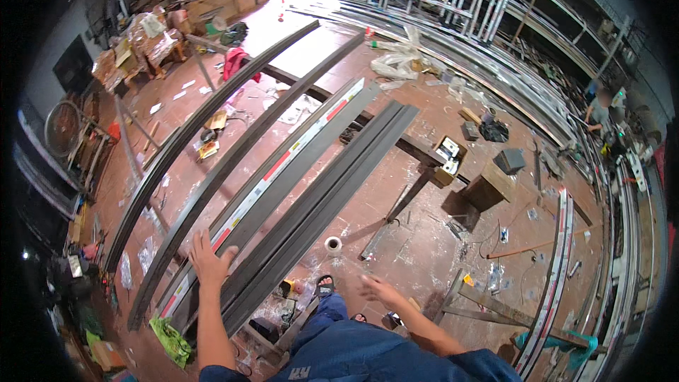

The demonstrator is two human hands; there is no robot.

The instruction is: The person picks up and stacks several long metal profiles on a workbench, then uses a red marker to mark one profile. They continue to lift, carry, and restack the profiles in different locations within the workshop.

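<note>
Long dark-grey metal profile [296,158], red-and-white strip [281,161], overhanging dark metal beam's [416,148] far edge. Left hand [209,263]: over near end, fingers spread. Right hand [382,291]: apart, fingers loosely released.

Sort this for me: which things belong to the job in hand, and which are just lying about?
Apparently in the job:
long bar with red-and-white strip, at the left hand
dark grooved bars beside it

Seemingly lying about:
crumpled red cloth
black plastic bag
</note>
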